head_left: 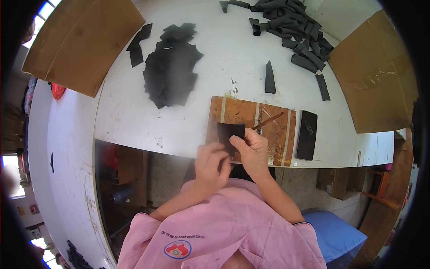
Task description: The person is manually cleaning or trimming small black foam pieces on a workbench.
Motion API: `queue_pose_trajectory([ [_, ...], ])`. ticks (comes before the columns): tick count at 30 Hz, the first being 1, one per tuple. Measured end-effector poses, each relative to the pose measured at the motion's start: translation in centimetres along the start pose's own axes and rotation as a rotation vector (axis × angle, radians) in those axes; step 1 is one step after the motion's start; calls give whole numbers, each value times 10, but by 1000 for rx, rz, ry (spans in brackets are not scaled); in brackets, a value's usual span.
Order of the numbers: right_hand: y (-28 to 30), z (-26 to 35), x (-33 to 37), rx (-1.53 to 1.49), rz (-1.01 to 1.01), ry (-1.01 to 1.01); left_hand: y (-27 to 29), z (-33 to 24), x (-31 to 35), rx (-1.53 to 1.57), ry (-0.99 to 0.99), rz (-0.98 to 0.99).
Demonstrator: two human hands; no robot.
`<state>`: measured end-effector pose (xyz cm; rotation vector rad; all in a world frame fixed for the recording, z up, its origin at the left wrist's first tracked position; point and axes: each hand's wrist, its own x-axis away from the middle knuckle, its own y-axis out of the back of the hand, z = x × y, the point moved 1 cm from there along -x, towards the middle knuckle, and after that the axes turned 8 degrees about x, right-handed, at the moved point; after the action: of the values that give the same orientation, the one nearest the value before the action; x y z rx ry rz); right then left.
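A small flat black piece [228,130] of sheet material, whether cloth or foam I cannot tell, is held up over the near left part of a brown board [280,130]. My right hand [253,152] grips its right side, thumb on top. Curled fingers of my left hand [212,165] close at its lower left edge, where their tips are partly hidden. On the board, just beyond my right hand, lies a thin brown stick-like tool [272,119]. Pale tape strips cross the board, which sits at the table's near edge.
A pile of flat black pieces [170,74] lies far left; many rolled black pieces [291,22] heap far right. One folded black piece [269,78] stands apart. A black phone [307,135] lies right of the board. Cardboard boxes [85,40] flank the white table [130,107].
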<state>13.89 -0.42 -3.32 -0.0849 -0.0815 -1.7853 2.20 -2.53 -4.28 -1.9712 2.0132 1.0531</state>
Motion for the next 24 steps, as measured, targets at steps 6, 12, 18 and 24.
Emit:
queue_pose_trajectory([
  [6,34,10,0,374,413,218,38,-5,-48,796,762,47],
  [12,34,32,-1,386,688,189,47,1,-72,968,939,499],
  [18,33,35,-5,488,806,219,48,4,-73,913,958,666],
  [24,28,33,-8,536,842,211,52,8,-68,805,902,723],
])
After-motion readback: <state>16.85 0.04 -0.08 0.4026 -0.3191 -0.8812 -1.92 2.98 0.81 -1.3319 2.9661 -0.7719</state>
